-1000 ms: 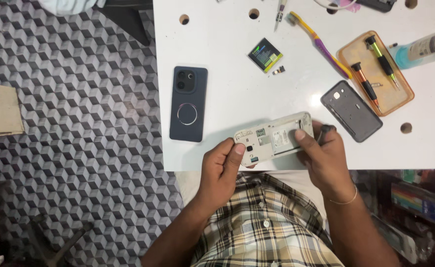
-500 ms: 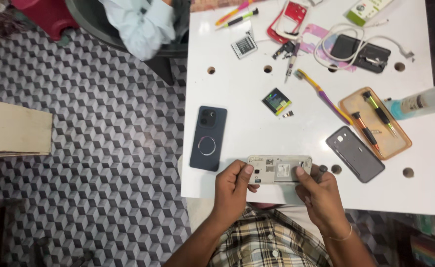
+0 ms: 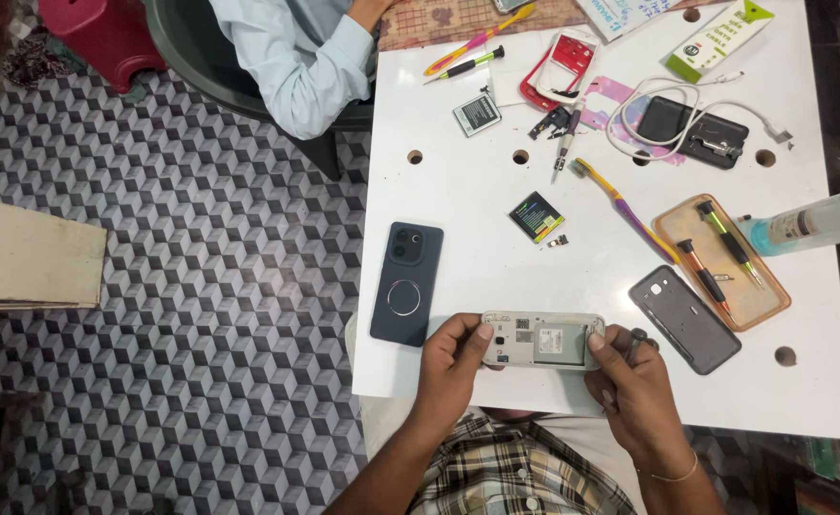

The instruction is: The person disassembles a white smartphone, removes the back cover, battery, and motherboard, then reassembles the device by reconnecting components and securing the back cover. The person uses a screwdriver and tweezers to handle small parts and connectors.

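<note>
At 6 o'clock on the white square table with round holes point(image 3: 458, 191): one opened white phone body, back cover off, circuit and metal plate showing point(image 3: 542, 340), lying crosswise at the near edge.

Left hand point(image 3: 450, 377): curled closed on the phone body's left end, thumb on top, fingers beneath.
Right hand point(image 3: 637, 393): closed on the phone body's right end, thumb on its top face; a dark slim tool tip point(image 3: 635, 339) shows beside the fingers, though whether this hand grips it cannot be told.

At 9 o'clock of the phone body, just beside: dark blue smartphone, face down, ring mark on back point(image 3: 406, 282).
At 3 o'clock, near: grey phone back cover point(image 3: 684, 319).
At 2 o'clock: orange tray point(image 3: 765, 303) with two screwdrivers; clear spray bottle with blue cap point(image 3: 811, 222) past it.
At 12 o'clock: small black battery point(image 3: 536, 216); purple and yellow toothbrush point(image 3: 624, 205).
At far edge: red phone frame point(image 3: 561, 65), white cable point(image 3: 687, 95), another person's light blue sleeve point(image 3: 310, 72).
</note>
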